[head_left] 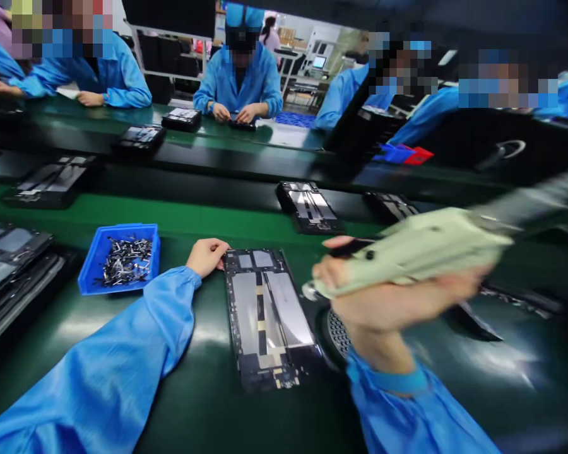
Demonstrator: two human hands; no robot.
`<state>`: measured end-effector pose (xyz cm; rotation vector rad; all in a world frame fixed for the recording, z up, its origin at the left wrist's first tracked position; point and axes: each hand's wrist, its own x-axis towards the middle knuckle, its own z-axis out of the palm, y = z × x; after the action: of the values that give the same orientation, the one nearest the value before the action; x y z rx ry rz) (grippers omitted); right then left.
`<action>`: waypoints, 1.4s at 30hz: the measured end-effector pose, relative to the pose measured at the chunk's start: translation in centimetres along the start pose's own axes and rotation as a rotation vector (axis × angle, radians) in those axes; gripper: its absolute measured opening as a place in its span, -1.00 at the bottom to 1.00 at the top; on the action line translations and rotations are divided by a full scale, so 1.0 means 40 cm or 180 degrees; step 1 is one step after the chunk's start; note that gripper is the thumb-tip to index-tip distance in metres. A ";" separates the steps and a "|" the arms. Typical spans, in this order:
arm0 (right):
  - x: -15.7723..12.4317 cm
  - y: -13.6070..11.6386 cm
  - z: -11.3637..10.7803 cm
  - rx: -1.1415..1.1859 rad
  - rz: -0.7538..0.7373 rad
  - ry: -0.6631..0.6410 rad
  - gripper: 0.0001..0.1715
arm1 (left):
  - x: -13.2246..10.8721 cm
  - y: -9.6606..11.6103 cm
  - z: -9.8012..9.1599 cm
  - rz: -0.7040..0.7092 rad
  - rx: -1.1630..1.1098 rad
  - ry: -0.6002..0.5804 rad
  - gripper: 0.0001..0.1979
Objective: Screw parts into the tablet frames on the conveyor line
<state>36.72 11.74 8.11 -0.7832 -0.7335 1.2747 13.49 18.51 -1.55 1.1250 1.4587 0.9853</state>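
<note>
An opened tablet lies on the green bench in front of me, its silver inner plates, dark flat cable and small circuit parts showing. At its upper left corner, my left hand has its fingers curled against the edge, holding it. My right hand is wrapped round a pale green air gun with a black lever and a silver nozzle. The nozzle hangs just right of the tablet, apart from it. A grey hose runs from the gun's back end to the upper right. Motion blurs this hand and the gun.
A blue bin of small dark parts sits left of my left hand. Stacked tablets stand at the far left. More tablets rest along the line ahead. A round perforated disc is beside my right wrist. Co-workers in blue sit opposite.
</note>
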 end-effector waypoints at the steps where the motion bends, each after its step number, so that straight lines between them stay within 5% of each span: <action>1: 0.022 0.031 0.048 -0.0108 -0.0204 -0.0113 -0.08 | 0.000 -0.004 -0.001 0.0005 -0.0022 -0.0033 -0.85; 5: 0.100 0.157 0.207 -0.0340 -0.0349 -0.0546 0.04 | 0.004 -0.017 -0.002 -0.0003 -0.0101 -0.0154 -0.81; 8: 0.136 0.230 0.249 -0.0461 -0.0375 -0.0695 0.06 | 0.007 -0.022 0.002 -0.0048 -0.0148 -0.0194 -0.80; 15: 0.174 0.302 0.221 -0.0698 -0.0347 -0.0818 0.07 | 0.009 -0.021 0.012 -0.0213 -0.0141 -0.0192 -0.78; 30: 0.166 0.333 0.231 -0.0622 0.0096 -0.0730 0.08 | 0.023 -0.037 0.003 -0.0173 -0.0073 -0.0183 -0.74; 34: 0.151 0.297 0.254 -0.0128 0.0046 -0.0809 0.02 | 0.022 -0.033 -0.006 0.0026 0.0106 -0.0180 -0.75; 38: 0.116 0.186 0.264 0.0196 -0.0385 -0.0899 0.11 | 0.033 -0.018 -0.019 0.0247 0.0392 -0.0028 -0.77; 42: 0.038 0.057 0.194 0.0396 -0.0478 -0.1153 0.07 | -0.011 -0.001 -0.026 0.0648 0.0687 0.0448 -0.91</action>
<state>29.29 14.27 10.50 -0.3907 -0.9735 1.3259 12.47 18.05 -1.32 1.4061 1.6162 1.0843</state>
